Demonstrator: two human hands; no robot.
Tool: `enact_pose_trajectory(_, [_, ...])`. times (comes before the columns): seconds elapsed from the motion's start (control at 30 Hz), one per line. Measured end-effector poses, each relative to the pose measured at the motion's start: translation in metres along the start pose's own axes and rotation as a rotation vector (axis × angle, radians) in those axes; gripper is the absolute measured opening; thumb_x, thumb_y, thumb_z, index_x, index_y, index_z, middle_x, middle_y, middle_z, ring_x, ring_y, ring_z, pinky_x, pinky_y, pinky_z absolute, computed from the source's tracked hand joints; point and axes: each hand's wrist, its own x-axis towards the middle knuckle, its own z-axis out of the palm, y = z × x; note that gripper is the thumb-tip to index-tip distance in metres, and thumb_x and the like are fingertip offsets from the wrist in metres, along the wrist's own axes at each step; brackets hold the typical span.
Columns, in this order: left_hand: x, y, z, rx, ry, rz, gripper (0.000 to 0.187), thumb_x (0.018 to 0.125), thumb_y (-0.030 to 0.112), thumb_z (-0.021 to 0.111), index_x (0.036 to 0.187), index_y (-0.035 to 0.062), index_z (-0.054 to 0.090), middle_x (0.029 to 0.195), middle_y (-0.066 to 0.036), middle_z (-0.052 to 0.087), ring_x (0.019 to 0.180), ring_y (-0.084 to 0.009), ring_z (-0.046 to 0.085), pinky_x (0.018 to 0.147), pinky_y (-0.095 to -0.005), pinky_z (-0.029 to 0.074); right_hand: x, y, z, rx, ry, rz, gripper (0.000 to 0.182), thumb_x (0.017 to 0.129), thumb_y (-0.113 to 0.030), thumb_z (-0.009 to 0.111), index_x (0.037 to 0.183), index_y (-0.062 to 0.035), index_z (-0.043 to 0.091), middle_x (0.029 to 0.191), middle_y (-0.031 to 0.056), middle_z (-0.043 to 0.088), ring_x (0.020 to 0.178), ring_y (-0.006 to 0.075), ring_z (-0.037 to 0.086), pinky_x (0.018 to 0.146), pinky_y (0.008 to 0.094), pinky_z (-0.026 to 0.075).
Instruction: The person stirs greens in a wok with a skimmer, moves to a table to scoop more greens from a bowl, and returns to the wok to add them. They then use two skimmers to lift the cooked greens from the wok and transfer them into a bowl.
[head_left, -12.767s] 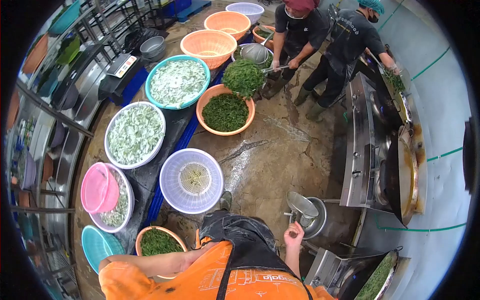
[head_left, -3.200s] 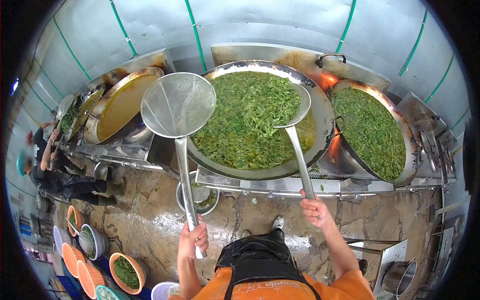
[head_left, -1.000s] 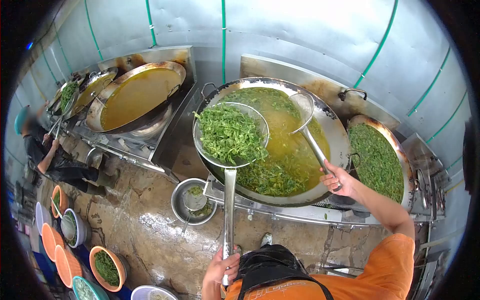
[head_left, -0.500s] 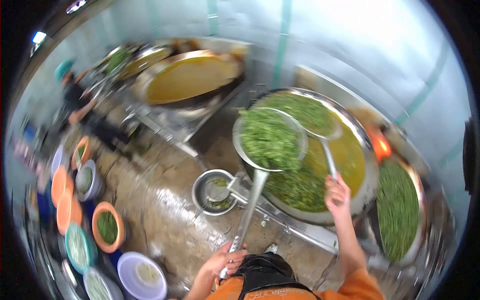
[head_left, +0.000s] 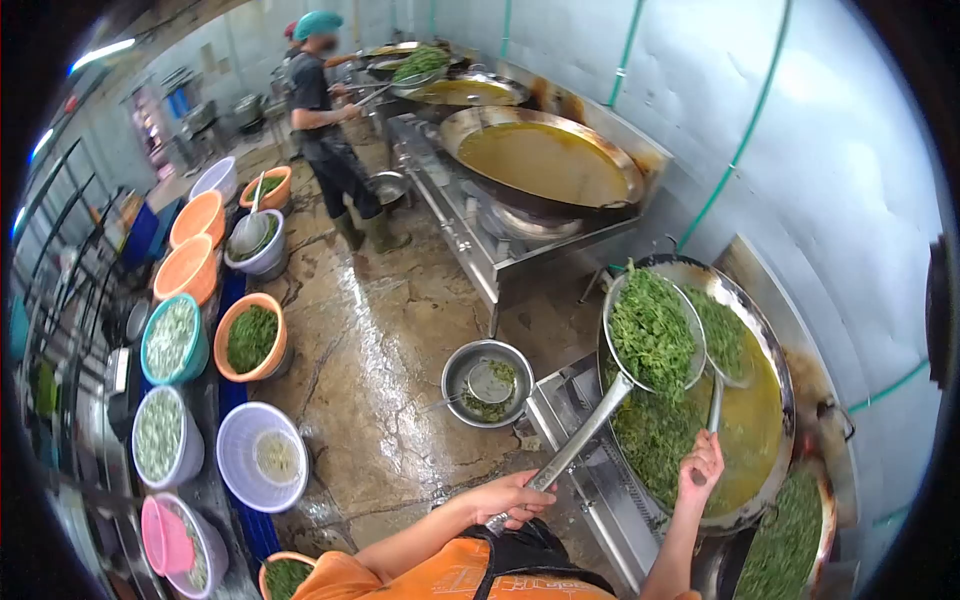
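Observation:
My left hand [head_left: 512, 498] is closed around the metal handle of a large round skimmer [head_left: 583, 432], near my waist. Heaped chopped green leaves [head_left: 655, 335] fill its bowl, held above the near-left part of a wide wok [head_left: 785, 410] of yellow oil. My right hand [head_left: 702, 464] grips the handle of a second skimmer [head_left: 715, 402] over the same wok. Its head is partly hidden behind the heaped one, with leaves about it. More leaves float in the oil [head_left: 757, 455].
A steel bowl [head_left: 452, 400] with a strainer stands on the wet floor [head_left: 385, 400]. Another oil-filled wok [head_left: 630, 180] sits on a stove ahead. Tubs [head_left: 265, 300] of greens line the left. A co-worker [head_left: 325, 130] stands ahead. Another wok of greens [head_left: 785, 545] is at lower right.
My view has turned left, so the scene shifts right and the tubs and co-worker show more fully. Both hands keep their skimmers; the heaped one is still above the wok.

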Motion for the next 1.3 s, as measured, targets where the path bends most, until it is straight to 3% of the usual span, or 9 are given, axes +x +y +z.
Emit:
enact_pose_trajectory(0.13, [-0.002, 0.005, -0.001, 0.094, 0.047, -0.091, 0.025, 0.092, 0.008, 0.057, 0.113, 0.0115, 0.043, 0.064, 0.006, 0.038, 0.041, -0.0012, 0.032, 0.034, -0.0189, 0.028, -0.003, -0.011, -0.005, -0.052, -0.061, -0.007, 0.008, 0.099, -0.006, 0.034, 0.095, -0.0020, 0.040, 0.056, -0.0046, 0.036, 0.038, 0.0041, 0.036, 0.032, 0.0203, 0.032])
enact_pose_trajectory(0.2, [-0.005, 0.009, -0.002, 0.067, 0.079, -0.069, 0.024, 0.091, 0.006, 0.058, 0.111, 0.0106, 0.046, 0.065, 0.004, 0.040, 0.041, -0.0015, 0.033, 0.034, -0.0188, 0.027, -0.002, -0.004, 0.009, 0.009, -0.044, -0.014, 0.007, 0.098, -0.003, 0.036, 0.096, 0.0004, 0.042, 0.058, -0.0046, 0.037, 0.039, 0.0035, 0.036, 0.032, 0.0200, 0.031])
enact_pose_trajectory(0.37, [-0.009, 0.013, -0.005, 0.064, 0.110, -0.046, 0.022, 0.090, 0.004, 0.059, 0.108, 0.0104, 0.049, 0.064, 0.004, 0.042, 0.040, -0.0019, 0.033, 0.033, -0.0184, 0.026, -0.025, 0.017, 0.007, -0.103, 0.025, -0.120, 0.009, 0.097, -0.005, 0.040, 0.102, 0.0000, 0.045, 0.059, -0.0046, 0.037, 0.037, 0.0033, 0.036, 0.029, 0.0184, 0.031])
enact_pose_trajectory(0.53, [-0.006, 0.024, -0.008, 0.107, 0.106, -0.043, 0.023, 0.089, 0.006, 0.060, 0.109, 0.0097, 0.048, 0.065, 0.003, 0.042, 0.041, -0.0028, 0.033, 0.034, -0.0202, 0.027, -0.056, 0.054, -0.001, -0.161, -0.146, -0.138, 0.013, 0.095, -0.003, 0.041, 0.107, 0.0004, 0.045, 0.059, -0.0049, 0.039, 0.037, 0.0022, 0.038, 0.029, 0.0176, 0.032])
enact_pose_trajectory(0.63, [-0.010, 0.021, -0.011, 0.101, 0.093, -0.091, 0.026, 0.089, 0.007, 0.061, 0.110, 0.0091, 0.046, 0.067, 0.002, 0.042, 0.041, -0.0040, 0.034, 0.034, -0.0214, 0.028, -0.041, 0.039, 0.020, 0.028, -0.036, -0.243, 0.014, 0.094, -0.001, 0.042, 0.108, 0.0024, 0.045, 0.059, -0.0043, 0.040, 0.036, 0.0027, 0.036, 0.028, 0.0187, 0.031])
enact_pose_trajectory(0.77, [-0.009, 0.032, -0.007, 0.138, 0.077, -0.077, 0.025, 0.089, 0.005, 0.060, 0.110, 0.0091, 0.047, 0.066, 0.002, 0.042, 0.041, -0.0041, 0.034, 0.034, -0.0214, 0.027, -0.072, 0.059, -0.001, -0.182, -0.155, -0.214, 0.011, 0.095, -0.002, 0.041, 0.105, -0.0003, 0.046, 0.062, -0.0032, 0.041, 0.036, 0.0022, 0.035, 0.026, 0.0189, 0.031])
enact_pose_trajectory(1.1, [-0.015, 0.037, -0.005, 0.196, 0.095, -0.099, 0.020, 0.090, 0.006, 0.059, 0.108, 0.0113, 0.051, 0.065, 0.003, 0.042, 0.040, -0.0030, 0.032, 0.034, -0.0205, 0.024, -0.120, 0.074, 0.074, -0.461, -0.152, -0.305, 0.013, 0.096, -0.003, 0.035, 0.108, -0.0047, 0.039, 0.057, -0.0019, 0.039, 0.032, 0.0040, 0.034, 0.025, 0.0201, 0.034])
enact_pose_trajectory(1.2, [-0.014, 0.037, -0.011, 0.193, 0.077, -0.110, 0.020, 0.090, 0.007, 0.060, 0.107, 0.0118, 0.051, 0.064, 0.004, 0.042, 0.040, -0.0026, 0.031, 0.034, -0.0200, 0.023, -0.132, 0.088, 0.084, -0.663, -0.045, -0.332, 0.016, 0.095, -0.003, 0.039, 0.109, -0.0092, 0.040, 0.056, -0.0031, 0.038, 0.031, 0.0038, 0.030, 0.022, 0.0220, 0.029])
enact_pose_trajectory(1.3, [-0.015, 0.039, -0.012, 0.202, 0.092, -0.123, 0.020, 0.090, 0.007, 0.060, 0.108, 0.0118, 0.052, 0.064, 0.004, 0.042, 0.040, -0.0023, 0.031, 0.034, -0.0199, 0.023, -0.138, 0.118, 0.091, -1.086, 0.332, -0.394, 0.026, 0.087, -0.002, 0.053, 0.108, -0.0117, 0.041, 0.053, -0.0040, 0.034, 0.031, 0.0056, 0.030, 0.024, 0.0265, 0.029])
